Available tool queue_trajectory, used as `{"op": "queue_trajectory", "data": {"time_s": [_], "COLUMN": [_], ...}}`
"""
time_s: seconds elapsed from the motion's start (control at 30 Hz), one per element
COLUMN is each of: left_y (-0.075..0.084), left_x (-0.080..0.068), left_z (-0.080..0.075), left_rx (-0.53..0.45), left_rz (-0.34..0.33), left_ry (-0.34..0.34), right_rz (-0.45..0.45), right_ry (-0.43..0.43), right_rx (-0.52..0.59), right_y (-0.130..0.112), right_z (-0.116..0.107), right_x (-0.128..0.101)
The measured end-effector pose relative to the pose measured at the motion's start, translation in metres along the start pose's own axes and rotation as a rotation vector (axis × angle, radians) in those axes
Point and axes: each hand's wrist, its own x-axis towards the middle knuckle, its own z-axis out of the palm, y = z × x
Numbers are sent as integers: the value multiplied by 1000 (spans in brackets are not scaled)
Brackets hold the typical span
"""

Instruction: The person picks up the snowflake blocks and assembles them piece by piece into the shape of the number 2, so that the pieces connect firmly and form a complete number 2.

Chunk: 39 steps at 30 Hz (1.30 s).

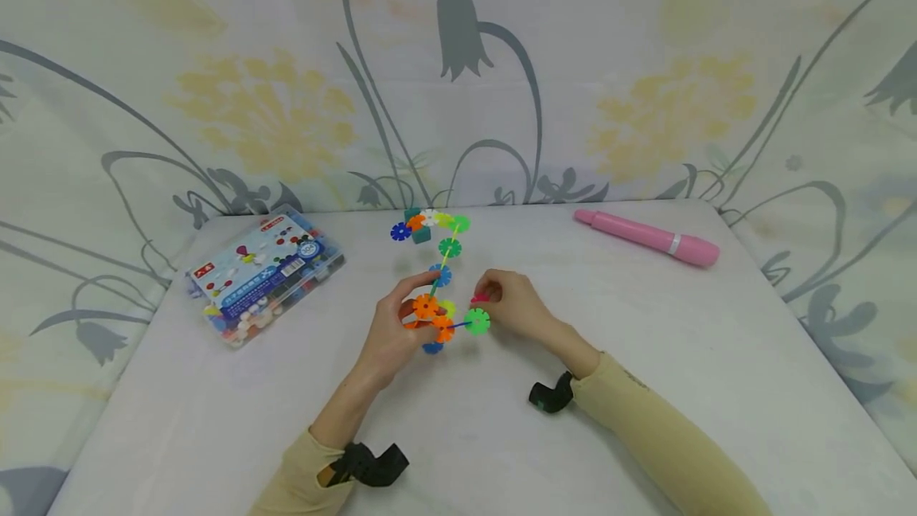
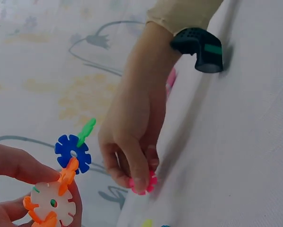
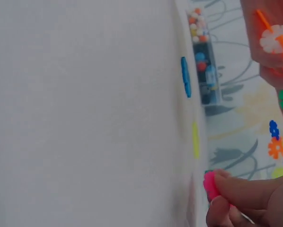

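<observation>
My left hand (image 1: 390,329) grips a branching chain of slotted flower-shaped discs, its thumb and fingers around an orange disc (image 1: 426,306). A white disc (image 2: 43,197) of the chain shows beside those fingers in the left wrist view. One branch ends at a light green disc (image 1: 477,321), near my right hand (image 1: 514,305). The other runs away through blue and green discs toward the table's back. Between thumb and fingers, my right hand pinches a single pink slotted disc (image 2: 145,184), apart from the chain.
A loose blue disc (image 3: 186,77) and a yellow disc (image 3: 195,140) lie flat on the white table. At left rests a clear plastic box (image 1: 265,277) of colourful pieces. A teal block (image 1: 421,235) sits by the chain's far end. A pink tube (image 1: 645,238) lies back right.
</observation>
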Motion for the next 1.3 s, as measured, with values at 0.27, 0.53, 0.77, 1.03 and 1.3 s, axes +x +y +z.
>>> {"op": "queue_trajectory", "data": {"time_s": [0.27, 0.53, 0.77, 1.03, 1.3], "left_y": [-5, -7, -7, -7, -8], "left_x": [1, 0, 0, 1, 1], "left_z": [-1, -2, 0, 3, 6], "left_rx": [16, 24, 14, 7, 11], "left_rz": [-14, -39, -40, -42, -38], "left_ry": [-4, 19, 6, -5, -25], "right_rz": [3, -19, -46, -98, -179], "right_ry": [-46, -55, -48, -42, 0], "right_rx": [256, 323, 348, 364, 337], "right_y": [-5, -14, -13, -7, -5], "right_z": [-29, -40, -37, -35, -34], "right_x": [-45, -59, -61, -63, -65]}}
